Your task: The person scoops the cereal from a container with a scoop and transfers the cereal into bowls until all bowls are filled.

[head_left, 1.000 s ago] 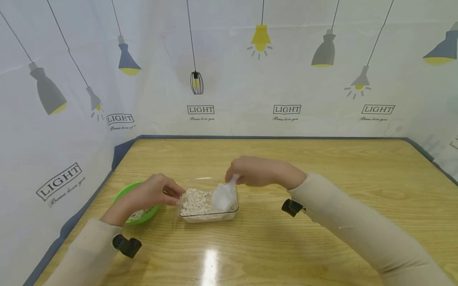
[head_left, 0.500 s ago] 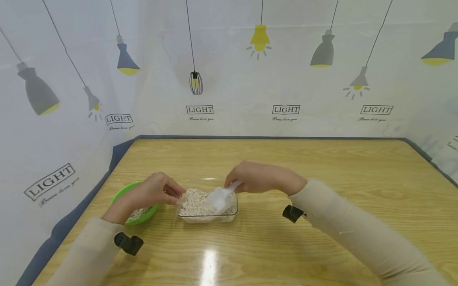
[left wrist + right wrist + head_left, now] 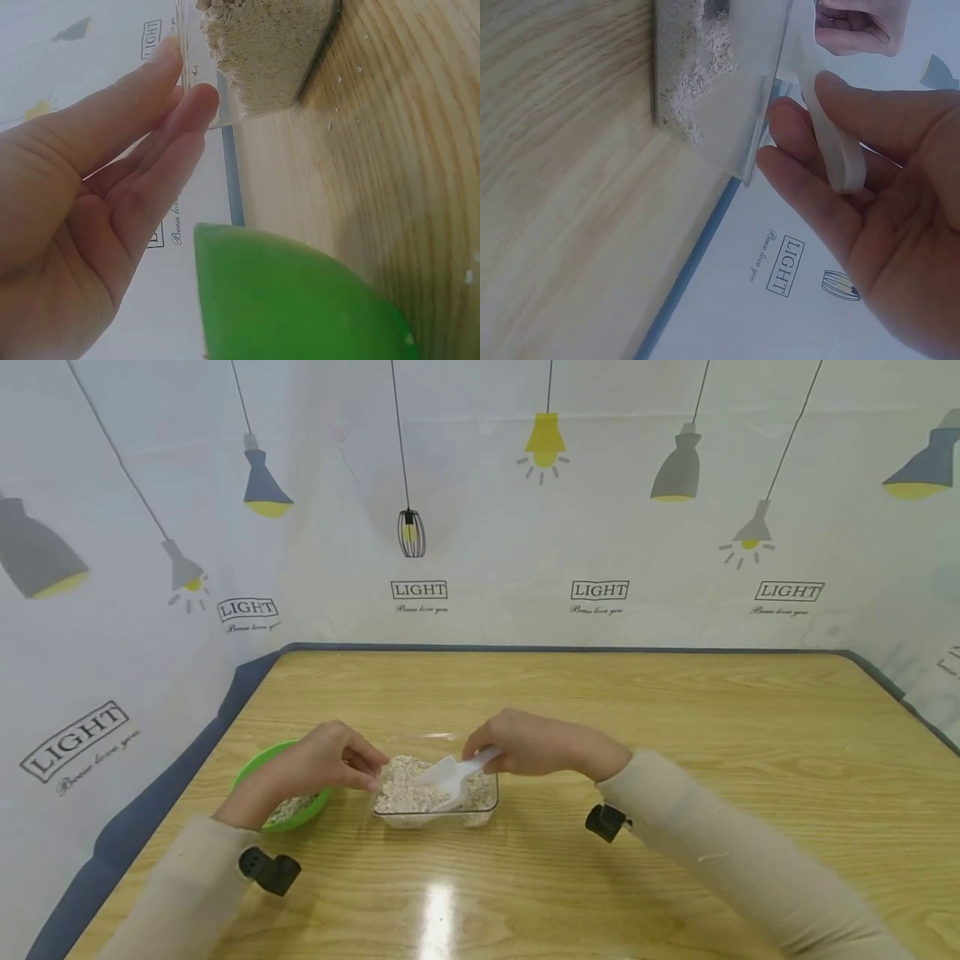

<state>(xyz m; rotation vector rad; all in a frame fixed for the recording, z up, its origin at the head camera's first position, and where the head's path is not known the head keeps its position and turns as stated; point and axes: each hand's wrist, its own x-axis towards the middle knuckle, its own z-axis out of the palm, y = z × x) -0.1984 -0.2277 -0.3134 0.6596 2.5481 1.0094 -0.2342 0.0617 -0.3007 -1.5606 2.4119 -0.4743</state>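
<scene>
A clear rectangular container [image 3: 435, 818] of pale flakes [image 3: 402, 781] stands on the table. My left hand [image 3: 330, 758] holds its left side, thumb and fingertips at the rim, as the left wrist view also shows. My right hand [image 3: 528, 743] grips the handle of a white plastic scoop [image 3: 453, 775] between thumb and fingers. The scoop slants down to the left, with its head over the flakes inside the container. In the right wrist view, the handle end [image 3: 844, 161] sticks out past my fingers, and the container wall hides part of the scoop.
Left of the container, partly behind my left forearm, stands a green bowl [image 3: 311, 817] with similar flakes in it. A few crumbs lie on the wooden table [image 3: 675, 710]. A white printed cloth [image 3: 510, 527] hangs along the table's back and left sides.
The scoop has tipped from nearly upright at the container's right end to a lower slant nearer its middle. My right hand has come down slightly. My left hand stays at the rim.
</scene>
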